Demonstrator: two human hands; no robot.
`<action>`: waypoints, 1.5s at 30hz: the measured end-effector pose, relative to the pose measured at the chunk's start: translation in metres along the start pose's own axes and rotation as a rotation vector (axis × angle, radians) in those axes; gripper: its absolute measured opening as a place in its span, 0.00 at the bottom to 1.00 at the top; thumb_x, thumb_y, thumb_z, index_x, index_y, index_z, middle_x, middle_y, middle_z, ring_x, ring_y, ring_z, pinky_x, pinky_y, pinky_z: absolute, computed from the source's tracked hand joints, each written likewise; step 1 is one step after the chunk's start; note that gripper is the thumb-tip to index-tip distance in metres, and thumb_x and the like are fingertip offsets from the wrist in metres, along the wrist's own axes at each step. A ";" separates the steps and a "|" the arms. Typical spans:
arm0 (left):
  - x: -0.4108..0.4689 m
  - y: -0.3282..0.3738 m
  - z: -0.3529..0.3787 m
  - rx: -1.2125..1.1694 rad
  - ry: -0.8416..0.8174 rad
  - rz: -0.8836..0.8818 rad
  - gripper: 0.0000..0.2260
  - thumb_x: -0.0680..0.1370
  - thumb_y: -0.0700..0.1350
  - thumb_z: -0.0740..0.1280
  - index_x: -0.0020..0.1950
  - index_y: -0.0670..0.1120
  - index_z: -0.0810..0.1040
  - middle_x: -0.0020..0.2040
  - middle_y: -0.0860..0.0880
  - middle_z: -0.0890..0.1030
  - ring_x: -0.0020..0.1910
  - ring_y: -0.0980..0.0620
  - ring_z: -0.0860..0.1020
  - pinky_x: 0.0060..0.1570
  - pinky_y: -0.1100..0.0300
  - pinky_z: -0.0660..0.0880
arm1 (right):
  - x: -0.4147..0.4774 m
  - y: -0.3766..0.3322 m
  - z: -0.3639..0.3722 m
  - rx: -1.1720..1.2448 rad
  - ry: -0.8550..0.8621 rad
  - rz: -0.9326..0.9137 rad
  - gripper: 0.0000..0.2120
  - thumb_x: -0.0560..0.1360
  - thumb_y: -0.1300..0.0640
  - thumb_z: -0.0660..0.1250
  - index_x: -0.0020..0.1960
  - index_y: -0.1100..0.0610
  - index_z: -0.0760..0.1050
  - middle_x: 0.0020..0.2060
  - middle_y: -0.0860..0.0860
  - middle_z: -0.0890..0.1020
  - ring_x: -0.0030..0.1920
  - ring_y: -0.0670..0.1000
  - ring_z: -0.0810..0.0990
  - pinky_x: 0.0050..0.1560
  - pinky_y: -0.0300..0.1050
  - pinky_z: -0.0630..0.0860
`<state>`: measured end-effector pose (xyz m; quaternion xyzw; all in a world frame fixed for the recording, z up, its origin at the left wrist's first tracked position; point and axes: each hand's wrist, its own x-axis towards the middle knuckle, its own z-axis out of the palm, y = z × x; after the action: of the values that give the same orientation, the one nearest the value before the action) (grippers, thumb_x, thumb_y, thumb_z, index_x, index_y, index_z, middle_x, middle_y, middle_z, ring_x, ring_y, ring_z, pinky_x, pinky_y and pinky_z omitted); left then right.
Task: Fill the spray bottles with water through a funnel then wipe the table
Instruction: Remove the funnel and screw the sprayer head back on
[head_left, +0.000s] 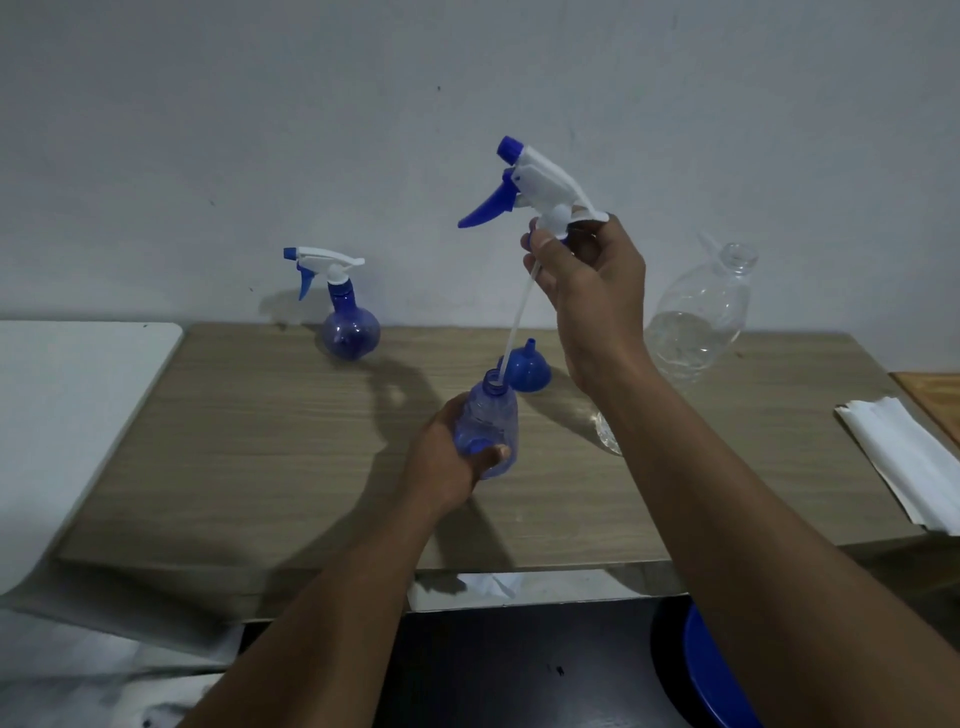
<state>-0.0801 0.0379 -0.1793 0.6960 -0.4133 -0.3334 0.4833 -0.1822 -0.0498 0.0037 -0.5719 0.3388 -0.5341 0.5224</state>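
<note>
Spray bottle (488, 423), sprayer (543, 189) in curled hands (592, 291)

One wide-angle view, worn on the person's head, looks forward and down over the near edge of the light wood-grain tabletop (260, 441) and faces the pale grey wall (363, 130) behind it. It sits close: the tabletop spans nearly the whole width.
</note>
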 end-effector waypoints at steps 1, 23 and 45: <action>-0.001 0.001 0.000 0.006 0.003 -0.003 0.29 0.70 0.47 0.78 0.69 0.54 0.73 0.60 0.57 0.80 0.59 0.57 0.78 0.60 0.59 0.75 | -0.001 0.003 -0.001 -0.011 -0.007 0.003 0.09 0.75 0.62 0.71 0.55 0.54 0.77 0.51 0.59 0.84 0.55 0.61 0.82 0.58 0.63 0.80; 0.005 -0.006 0.006 -0.065 -0.028 -0.050 0.24 0.72 0.42 0.76 0.67 0.50 0.74 0.55 0.55 0.82 0.56 0.54 0.81 0.47 0.67 0.77 | -0.033 0.079 -0.033 -0.423 -0.286 0.134 0.14 0.70 0.60 0.77 0.53 0.55 0.79 0.44 0.50 0.84 0.42 0.47 0.81 0.42 0.41 0.78; -0.001 0.000 0.003 -0.058 0.028 -0.041 0.32 0.70 0.43 0.79 0.71 0.51 0.71 0.59 0.55 0.79 0.58 0.54 0.78 0.51 0.67 0.74 | -0.026 0.089 -0.022 -0.751 -0.362 0.025 0.14 0.69 0.48 0.79 0.47 0.55 0.78 0.41 0.47 0.82 0.42 0.47 0.80 0.43 0.43 0.76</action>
<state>-0.0830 0.0380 -0.1805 0.6946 -0.3823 -0.3455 0.5019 -0.1938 -0.0502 -0.0906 -0.8032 0.4197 -0.2578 0.3351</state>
